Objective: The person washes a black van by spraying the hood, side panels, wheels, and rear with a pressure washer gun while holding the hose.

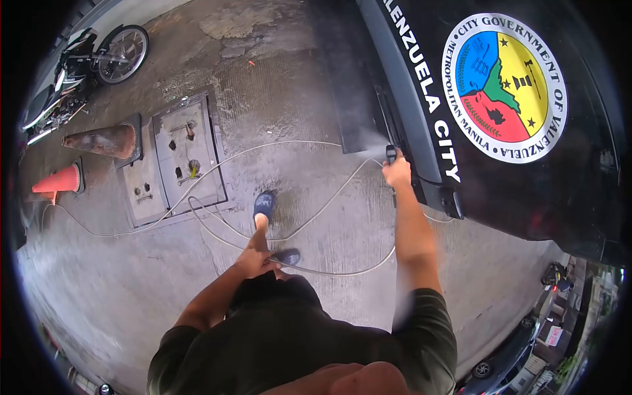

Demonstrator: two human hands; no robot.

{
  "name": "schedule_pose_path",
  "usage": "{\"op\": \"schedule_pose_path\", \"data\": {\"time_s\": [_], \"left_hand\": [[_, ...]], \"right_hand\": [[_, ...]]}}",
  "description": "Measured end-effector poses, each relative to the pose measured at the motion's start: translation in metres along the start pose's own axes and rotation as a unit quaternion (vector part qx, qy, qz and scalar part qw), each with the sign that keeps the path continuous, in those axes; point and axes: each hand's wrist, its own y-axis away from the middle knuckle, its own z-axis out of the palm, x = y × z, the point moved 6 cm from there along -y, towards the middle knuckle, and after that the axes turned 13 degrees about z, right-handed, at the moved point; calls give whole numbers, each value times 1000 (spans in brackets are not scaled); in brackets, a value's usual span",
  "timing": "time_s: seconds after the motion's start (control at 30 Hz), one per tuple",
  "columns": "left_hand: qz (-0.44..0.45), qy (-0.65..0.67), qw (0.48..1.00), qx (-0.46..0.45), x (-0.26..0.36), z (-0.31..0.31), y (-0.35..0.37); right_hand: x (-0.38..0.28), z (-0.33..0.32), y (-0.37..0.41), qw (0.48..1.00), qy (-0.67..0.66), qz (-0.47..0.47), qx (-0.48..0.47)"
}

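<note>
My right hand [397, 172] is closed round a small dark spray nozzle [391, 154], held at the lower side of a black vehicle [421, 72]. White mist [370, 141] spreads from the nozzle's tip along the dark sill. My left hand [253, 261] is in front of my body, its fingers closed on a thin pale hose [329, 272]. Loops of this hose lie over the wet concrete, past my feet in dark clogs [264, 205]. Fingertips of the left hand are partly hidden.
Metal covers [187, 155] with holes are set in the ground at left. An orange cone [59, 181] and a dirty brown cone [105, 140] lie on their sides beside them. A motorcycle [85, 72] stands at the far left, and a dark car [503, 355] is at the lower right.
</note>
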Motion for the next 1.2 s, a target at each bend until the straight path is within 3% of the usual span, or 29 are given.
{"op": "schedule_pose_path", "data": {"time_s": [0.07, 0.2, 0.3, 0.47, 0.67, 0.9, 1.03, 1.2], "left_hand": [[-4, -7, 1000, -22, 1, -18, 2], [-62, -73, 994, -53, -20, -19, 22], [-91, -96, 990, -49, -29, -14, 37], [-75, -64, 995, -14, -30, -13, 39], [-5, -70, 997, -13, -34, -17, 23], [100, -81, 991, -41, -3, -27, -1], [158, -61, 985, -44, 14, -44, -13], [136, -102, 985, 1, 0, -66, -17]], "right_hand": [[-11, 18, 17, 997, 47, 41, -43], [-19, 55, 23, 994, 61, 78, -37], [-24, 82, 21, 990, 81, 67, -90], [-31, 90, 28, 995, 55, 50, -74], [-8, -17, 72, 996, -23, 81, 12], [22, -66, 157, 995, 6, 104, 3], [26, -125, 205, 989, -11, 142, 48], [39, -186, 229, 968, -119, 145, 164]]}}
